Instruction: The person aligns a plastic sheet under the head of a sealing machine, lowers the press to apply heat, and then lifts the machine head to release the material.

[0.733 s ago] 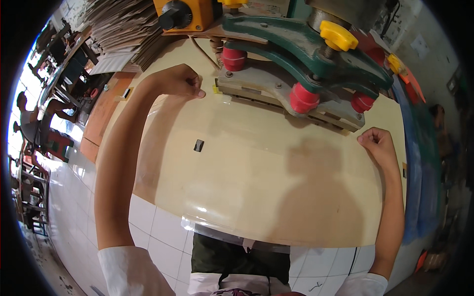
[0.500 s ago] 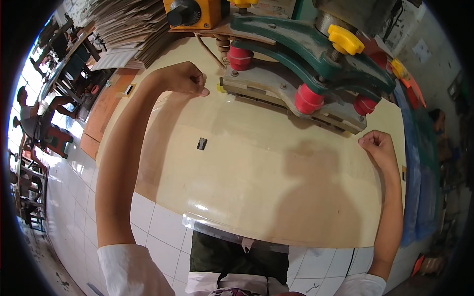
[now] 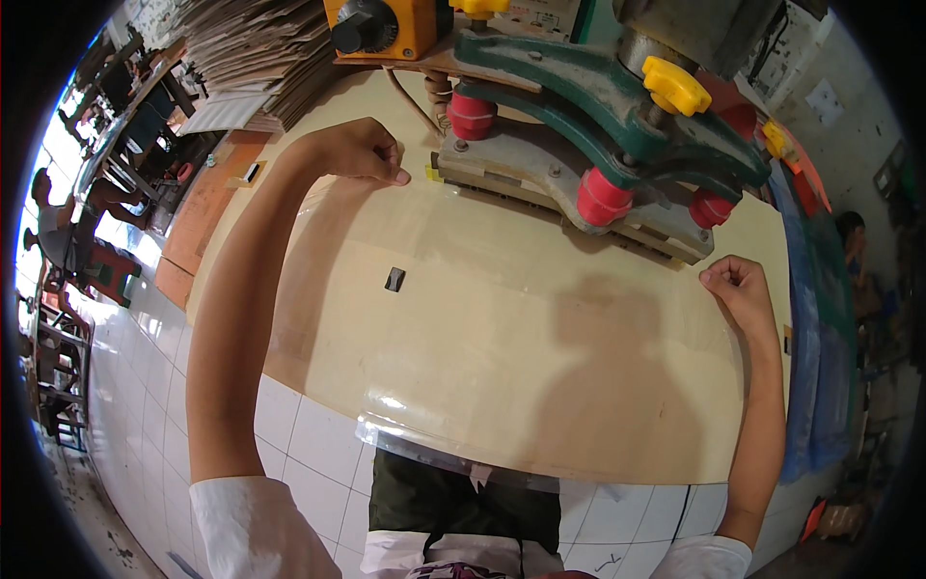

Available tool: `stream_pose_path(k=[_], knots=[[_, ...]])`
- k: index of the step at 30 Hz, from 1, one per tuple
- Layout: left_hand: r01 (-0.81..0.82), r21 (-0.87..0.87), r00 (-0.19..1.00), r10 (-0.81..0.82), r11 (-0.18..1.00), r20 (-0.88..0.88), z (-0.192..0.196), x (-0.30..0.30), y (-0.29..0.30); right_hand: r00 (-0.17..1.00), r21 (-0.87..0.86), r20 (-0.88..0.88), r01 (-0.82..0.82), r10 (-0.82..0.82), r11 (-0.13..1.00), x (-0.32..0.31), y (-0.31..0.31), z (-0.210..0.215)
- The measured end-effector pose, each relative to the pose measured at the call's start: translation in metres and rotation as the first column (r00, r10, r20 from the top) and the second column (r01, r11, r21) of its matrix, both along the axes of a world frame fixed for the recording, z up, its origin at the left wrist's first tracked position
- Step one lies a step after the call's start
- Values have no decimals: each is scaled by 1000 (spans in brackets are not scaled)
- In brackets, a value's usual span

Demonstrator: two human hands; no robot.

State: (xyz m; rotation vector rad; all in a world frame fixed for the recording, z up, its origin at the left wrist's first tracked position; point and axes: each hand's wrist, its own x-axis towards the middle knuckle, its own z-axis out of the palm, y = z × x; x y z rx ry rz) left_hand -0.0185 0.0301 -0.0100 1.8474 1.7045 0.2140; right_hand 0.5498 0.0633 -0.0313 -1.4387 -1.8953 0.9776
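Observation:
A clear plastic sheet lies over the pale tabletop, its near edge hanging past the table's front edge by my body. My left hand is closed in a pinch at the sheet's far left, just left of the press head's lower plate. On the right, my right hand pinches at the sheet's far right side, close to the plate's near right end. The film between my fingers is hardly visible. Over the sheet's far edge stands the press head, green and grey with red cushions and yellow knobs. A small black piece lies left of centre.
An orange control box with a black dial stands behind the table. Stacked flat boards rise at the far left. Blue plastic sheeting hangs along the right side. Another person sits off at the left, beyond the tiled floor.

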Motion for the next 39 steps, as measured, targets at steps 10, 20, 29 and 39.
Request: stream_pose_path(k=[10,20,29,39], knots=[[7,30,999,-6,1000,-46,3,0,-3,999,31,45,12,-14,999,-6,-5,5],[31,63,996,-26,998,-88,2,-1,-1,998,49,54,17,-20,999,-8,-5,6],[-30,14,998,31,999,-62,3,7,1,997,28,66,35,-36,999,-6,-8,9],[-25,6,999,25,1000,-28,2,7,1,998,31,50,25,-27,999,-2,-4,4]])
